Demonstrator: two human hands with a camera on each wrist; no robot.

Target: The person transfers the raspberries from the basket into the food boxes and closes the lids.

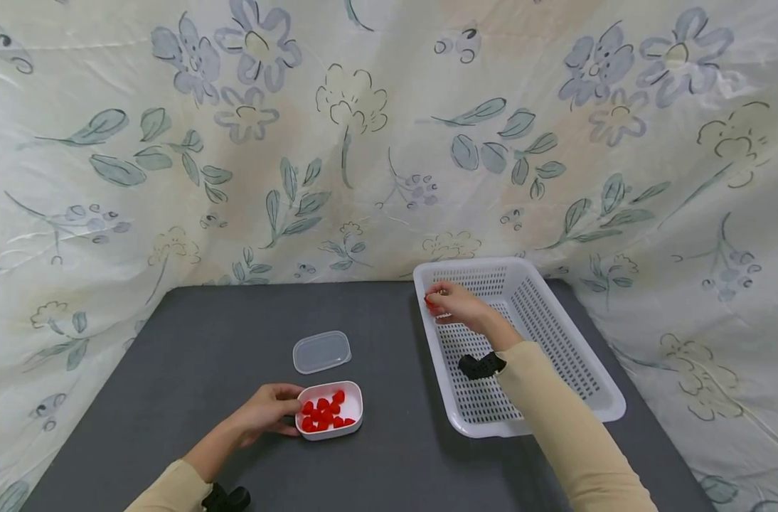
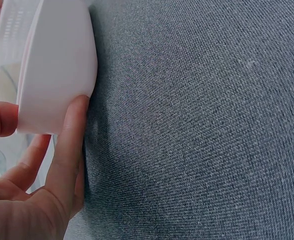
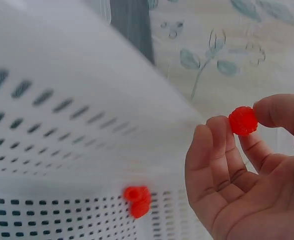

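A small white container [image 1: 353, 407] with several red berries [image 1: 323, 414] sits on the dark grey table. My left hand [image 1: 269, 410] holds its left side, thumb and fingers against the container wall [image 2: 57, 65]. A white perforated basket [image 1: 594, 370] stands to the right. Over its near-left part my right hand [image 1: 456, 303] pinches one red berry [image 3: 243, 120] between thumb and fingertips. Another red berry [image 3: 137, 200] lies on the basket [image 3: 52, 150] floor below.
A clear plastic lid [image 1: 321, 351] lies on the table [image 1: 190, 355] behind the container. A floral cloth [image 1: 363, 142] hangs behind and at both sides of the table. A black wrist strap [image 1: 481, 365] is on my right arm.
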